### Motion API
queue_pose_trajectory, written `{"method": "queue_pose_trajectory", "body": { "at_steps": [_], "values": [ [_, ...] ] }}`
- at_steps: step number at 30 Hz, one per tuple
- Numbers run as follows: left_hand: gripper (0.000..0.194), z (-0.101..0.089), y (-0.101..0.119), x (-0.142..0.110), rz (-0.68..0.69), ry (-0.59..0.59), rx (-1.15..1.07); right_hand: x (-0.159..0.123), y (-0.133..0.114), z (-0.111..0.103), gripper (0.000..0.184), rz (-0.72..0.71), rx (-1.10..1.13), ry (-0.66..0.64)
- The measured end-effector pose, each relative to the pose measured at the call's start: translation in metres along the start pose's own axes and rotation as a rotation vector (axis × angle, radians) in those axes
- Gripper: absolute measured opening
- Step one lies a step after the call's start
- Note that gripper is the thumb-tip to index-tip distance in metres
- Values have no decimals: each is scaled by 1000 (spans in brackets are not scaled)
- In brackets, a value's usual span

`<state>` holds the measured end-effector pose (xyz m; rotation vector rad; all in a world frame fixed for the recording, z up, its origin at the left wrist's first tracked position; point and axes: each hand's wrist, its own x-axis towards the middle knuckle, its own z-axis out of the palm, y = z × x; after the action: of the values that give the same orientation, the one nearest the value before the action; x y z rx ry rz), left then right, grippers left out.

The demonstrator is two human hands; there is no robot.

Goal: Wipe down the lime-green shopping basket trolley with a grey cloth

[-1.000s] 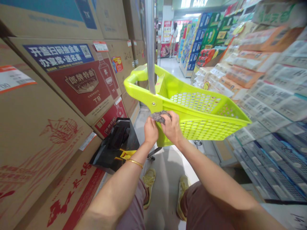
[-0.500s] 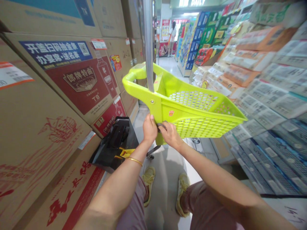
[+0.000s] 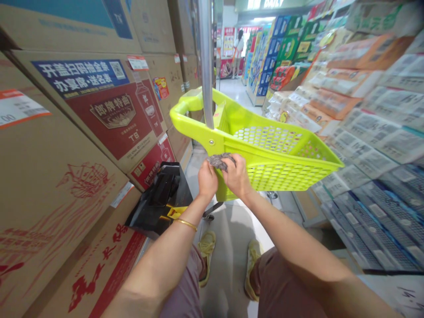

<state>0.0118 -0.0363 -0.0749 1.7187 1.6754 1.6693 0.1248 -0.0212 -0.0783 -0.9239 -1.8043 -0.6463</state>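
Note:
A lime-green plastic shopping basket [image 3: 281,154] hangs tilted on a shiny metal pole [image 3: 206,62] in front of me. Both hands meet at the basket's near lower corner. My right hand [image 3: 236,177] is closed on a crumpled grey cloth [image 3: 218,160] and presses it against the basket's side. My left hand [image 3: 207,181] is curled beside it, fingers closed on the cloth's left edge. A gold bangle [image 3: 185,224] circles my left wrist.
Stacked cardboard cartons [image 3: 82,132] wall the left side. A black dustpan with yellow clips [image 3: 160,198] leans at their base. Shelves of wrapped tissue packs [image 3: 371,132] line the right. A person [image 3: 238,48] stands far down the aisle. My feet [image 3: 228,260] rest on pale floor.
Half a second ago both hands were lower on the basket's side with the cloth hidden; now they are higher, near the rim, with the cloth bunched on top.

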Motion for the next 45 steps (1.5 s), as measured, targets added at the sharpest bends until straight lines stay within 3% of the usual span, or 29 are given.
{"method": "queue_pose_trajectory", "body": {
  "at_steps": [6,9,13,20,24,27,31,36,39,45],
  "values": [
    [31,-2,2,0,-10,-9,46,-43,5,-2,24,-67,-22,-269],
    [33,0,3,-1,1,-8,62,-54,5,-5,25,-146,-52,-319],
    [31,1,4,-1,-7,-16,85,-47,5,-5,23,-151,-49,-280],
    [25,1,10,-2,-2,-27,42,10,3,-7,24,51,66,-29],
    [26,1,8,-2,4,-23,25,17,0,-7,24,35,81,29],
    [28,-1,4,-1,15,-42,23,3,2,-6,22,17,66,-44],
    [36,-7,3,5,73,-73,100,-23,4,-10,20,-18,44,-235],
    [44,-9,13,17,116,32,86,-39,3,-16,23,-44,32,-375],
    [43,-4,20,22,74,80,17,-31,3,-14,22,-53,26,-340],
    [36,2,28,24,0,113,-90,23,1,-10,23,31,61,-39]
  ]
}}
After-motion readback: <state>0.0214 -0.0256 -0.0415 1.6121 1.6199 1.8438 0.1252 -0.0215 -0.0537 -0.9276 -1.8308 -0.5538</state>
